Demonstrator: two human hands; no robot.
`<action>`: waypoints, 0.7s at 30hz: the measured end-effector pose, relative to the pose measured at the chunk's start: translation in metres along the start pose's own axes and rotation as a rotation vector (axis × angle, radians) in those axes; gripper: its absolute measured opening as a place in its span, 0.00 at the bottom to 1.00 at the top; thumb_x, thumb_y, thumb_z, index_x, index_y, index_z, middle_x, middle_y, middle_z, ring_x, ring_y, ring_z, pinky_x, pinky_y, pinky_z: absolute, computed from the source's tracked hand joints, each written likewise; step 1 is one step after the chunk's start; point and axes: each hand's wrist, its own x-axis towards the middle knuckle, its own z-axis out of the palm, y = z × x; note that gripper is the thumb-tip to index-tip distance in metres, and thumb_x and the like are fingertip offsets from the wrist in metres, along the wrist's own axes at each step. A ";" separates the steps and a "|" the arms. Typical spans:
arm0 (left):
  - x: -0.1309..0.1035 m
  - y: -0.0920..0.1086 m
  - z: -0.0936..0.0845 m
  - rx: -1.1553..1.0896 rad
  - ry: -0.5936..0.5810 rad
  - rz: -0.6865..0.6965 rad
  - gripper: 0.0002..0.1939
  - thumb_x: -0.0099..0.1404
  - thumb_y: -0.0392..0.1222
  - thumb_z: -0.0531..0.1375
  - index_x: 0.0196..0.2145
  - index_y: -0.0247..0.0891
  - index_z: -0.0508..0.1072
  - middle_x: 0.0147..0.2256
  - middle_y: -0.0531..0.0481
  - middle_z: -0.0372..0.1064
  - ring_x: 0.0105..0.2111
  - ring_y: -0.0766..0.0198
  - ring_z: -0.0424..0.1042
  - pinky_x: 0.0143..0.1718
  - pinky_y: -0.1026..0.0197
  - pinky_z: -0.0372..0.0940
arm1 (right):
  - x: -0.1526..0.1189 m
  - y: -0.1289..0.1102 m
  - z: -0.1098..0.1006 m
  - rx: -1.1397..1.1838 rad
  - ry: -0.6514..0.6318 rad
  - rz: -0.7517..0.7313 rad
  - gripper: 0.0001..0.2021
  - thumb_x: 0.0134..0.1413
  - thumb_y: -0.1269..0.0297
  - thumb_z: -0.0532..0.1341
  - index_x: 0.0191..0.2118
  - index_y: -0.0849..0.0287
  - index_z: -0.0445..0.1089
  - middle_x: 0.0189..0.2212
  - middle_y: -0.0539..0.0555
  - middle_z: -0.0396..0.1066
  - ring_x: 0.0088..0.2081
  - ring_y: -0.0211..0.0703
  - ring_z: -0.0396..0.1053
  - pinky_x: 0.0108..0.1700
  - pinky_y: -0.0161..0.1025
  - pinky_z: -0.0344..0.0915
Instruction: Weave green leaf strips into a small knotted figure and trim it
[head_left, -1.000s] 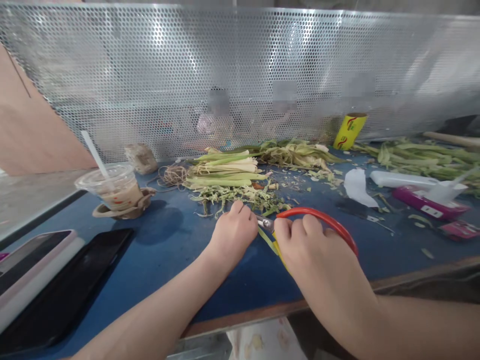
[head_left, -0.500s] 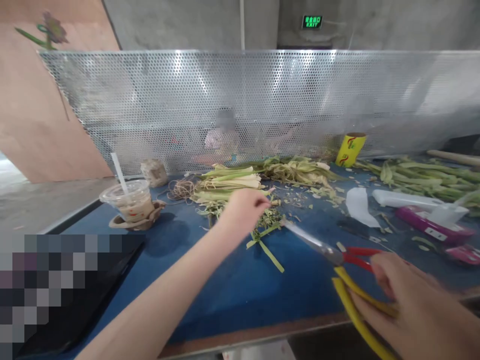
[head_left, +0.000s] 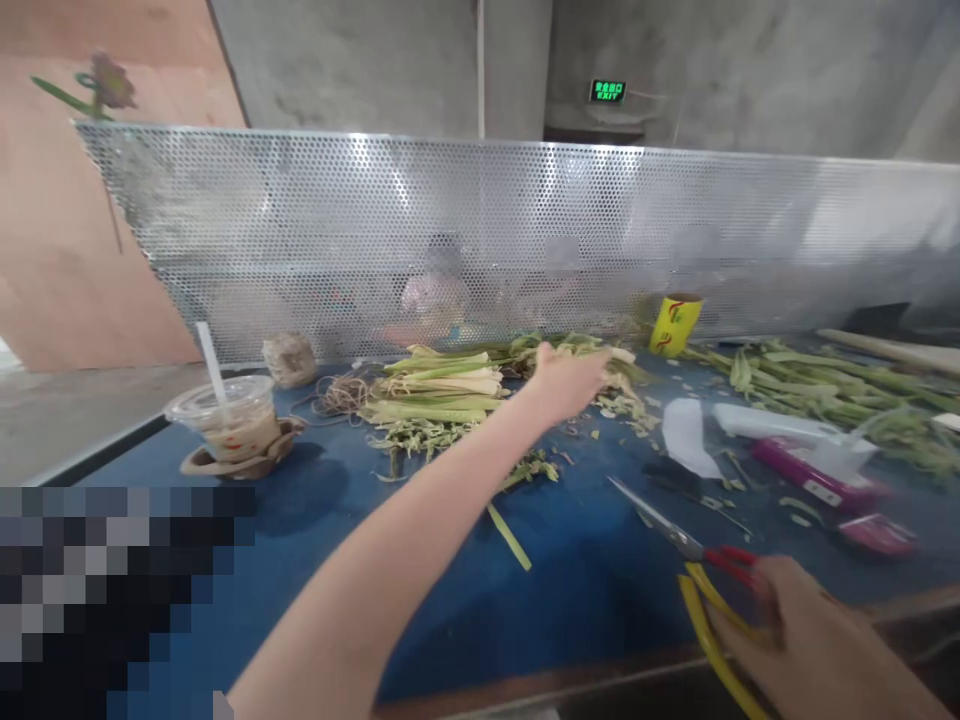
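My left hand (head_left: 574, 380) reaches over the heap of pale dried leaves (head_left: 626, 385) behind the table's middle; its fingers are partly blurred, and whether they hold anything is hidden. My right hand (head_left: 806, 630), at the lower right, is closed round scissors (head_left: 679, 540) with red grips and a yellow strip at the handles. Their blades lie together and point up and left. Bundled green-white stalks (head_left: 442, 385) lie left of my left hand. Under my left forearm, a small leafy sprig (head_left: 536, 468) and a flat green strip (head_left: 510, 537) rest on the blue table (head_left: 450, 640).
A lidded drink cup (head_left: 240, 420) stands at the left, near tangled twine (head_left: 341, 395). A perforated metal screen (head_left: 300, 220) runs behind, with people beyond. At the right are a yellow roll (head_left: 675, 325), white paper (head_left: 688, 440), a purple pack (head_left: 814, 472) and long green stalks (head_left: 825, 385).
My left hand has moved forward and right, from the sprig to the leaf heap. The scissors have moved away from the sprig, still in my right hand. The view has shifted slightly.
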 end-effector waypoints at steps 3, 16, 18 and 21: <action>-0.048 -0.037 -0.018 -0.032 0.038 -0.035 0.20 0.63 0.38 0.52 0.54 0.42 0.62 0.40 0.50 0.74 0.45 0.57 0.68 0.53 0.44 0.47 | 0.022 -0.021 0.007 -0.109 -0.024 -0.007 0.14 0.48 0.56 0.55 0.23 0.51 0.47 0.17 0.53 0.63 0.21 0.53 0.66 0.24 0.44 0.57; -0.159 -0.061 0.014 -0.318 0.044 -0.253 0.18 0.54 0.41 0.63 0.44 0.42 0.73 0.36 0.50 0.75 0.39 0.57 0.73 0.50 0.51 0.58 | 0.076 -0.109 0.006 -0.018 -0.300 -0.319 0.08 0.52 0.64 0.53 0.30 0.59 0.68 0.33 0.62 0.70 0.39 0.60 0.67 0.41 0.54 0.56; -0.159 -0.064 0.010 -0.338 0.101 -0.291 0.13 0.55 0.40 0.61 0.41 0.41 0.74 0.33 0.51 0.76 0.35 0.61 0.74 0.43 0.58 0.64 | 0.077 -0.131 0.004 0.161 -0.516 -0.330 0.08 0.51 0.64 0.55 0.26 0.59 0.67 0.29 0.60 0.71 0.38 0.58 0.67 0.42 0.53 0.55; -0.166 -0.069 -0.002 -0.394 0.261 -0.394 0.15 0.56 0.43 0.61 0.42 0.38 0.73 0.31 0.49 0.76 0.32 0.62 0.74 0.36 0.61 0.67 | 0.088 -0.153 0.004 0.350 -0.724 -0.374 0.12 0.53 0.58 0.54 0.26 0.59 0.68 0.28 0.57 0.72 0.32 0.50 0.69 0.36 0.44 0.58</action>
